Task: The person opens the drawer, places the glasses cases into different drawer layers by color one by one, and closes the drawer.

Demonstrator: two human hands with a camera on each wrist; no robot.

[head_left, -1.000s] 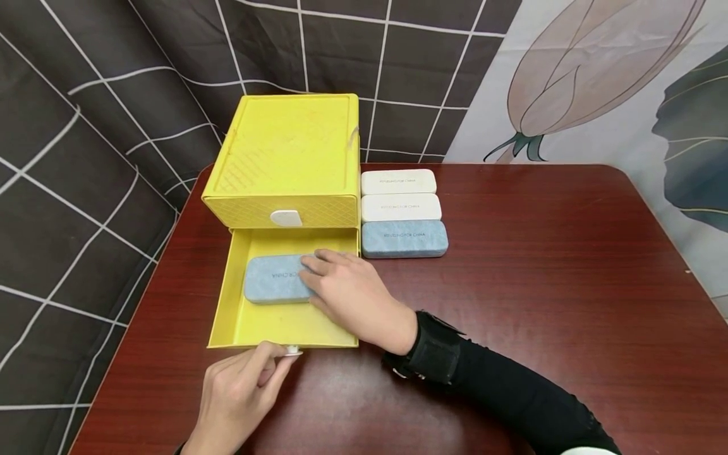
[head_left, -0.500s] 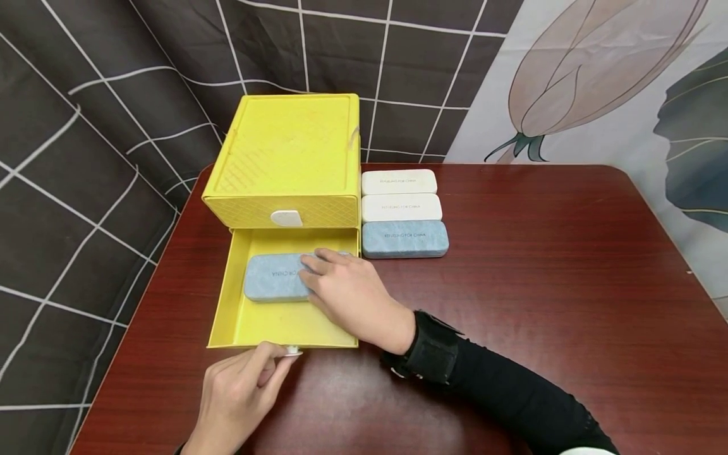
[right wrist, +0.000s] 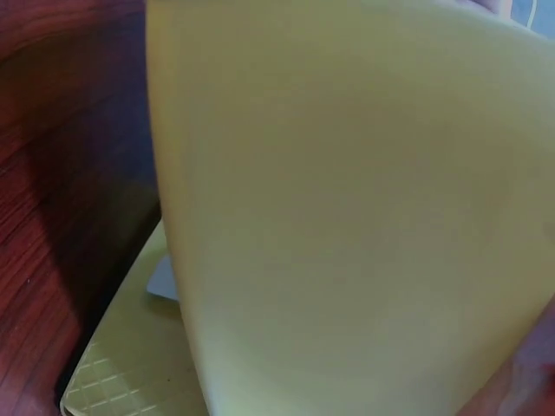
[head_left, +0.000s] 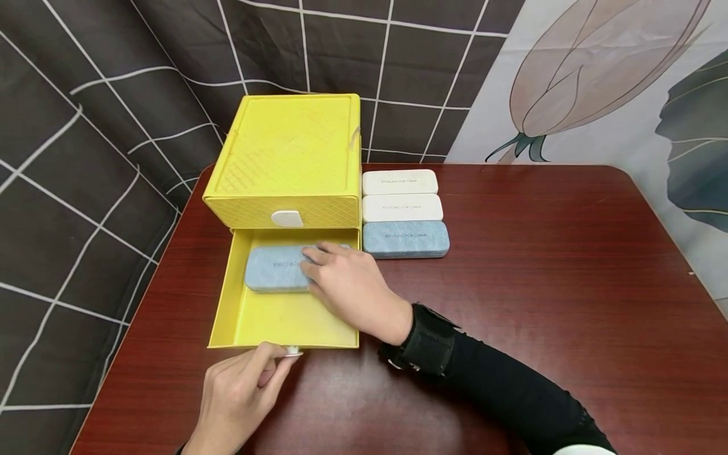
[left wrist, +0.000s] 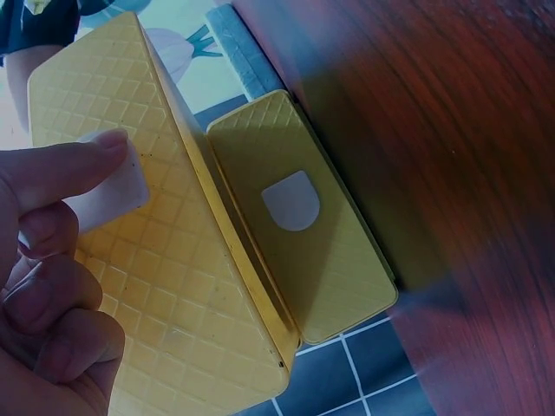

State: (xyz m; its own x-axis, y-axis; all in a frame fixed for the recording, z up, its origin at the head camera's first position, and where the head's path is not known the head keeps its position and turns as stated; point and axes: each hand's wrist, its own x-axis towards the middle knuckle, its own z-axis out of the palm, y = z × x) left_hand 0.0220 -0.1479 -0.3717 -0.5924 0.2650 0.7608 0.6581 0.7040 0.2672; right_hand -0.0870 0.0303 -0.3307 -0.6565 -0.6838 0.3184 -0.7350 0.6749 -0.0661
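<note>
A yellow two-drawer box [head_left: 290, 145] stands at the table's back left, its lower drawer [head_left: 273, 325] pulled out. My left hand [head_left: 236, 388] pinches the white handle [left wrist: 108, 186] on that drawer's front between thumb and finger. Inside the drawer lies a blue glasses case [head_left: 274, 270] with print on its lid. My right hand [head_left: 352, 284] grips the right end of this case, several fingers over the lid; the thumb is hidden. In the right wrist view the drawer's side wall [right wrist: 347, 208] fills most of the picture and blocks the fingers.
Beside the box, two white glasses cases [head_left: 400, 182] and another blue glasses case [head_left: 406, 239] lie in a column. The upper drawer [head_left: 330, 212] is closed. Dark checked cloth [head_left: 415, 63] hangs behind the red-brown table [head_left: 540, 265].
My right hand and the blue case have shifted slightly toward the back of the drawer. The left hand keeps its place on the handle.
</note>
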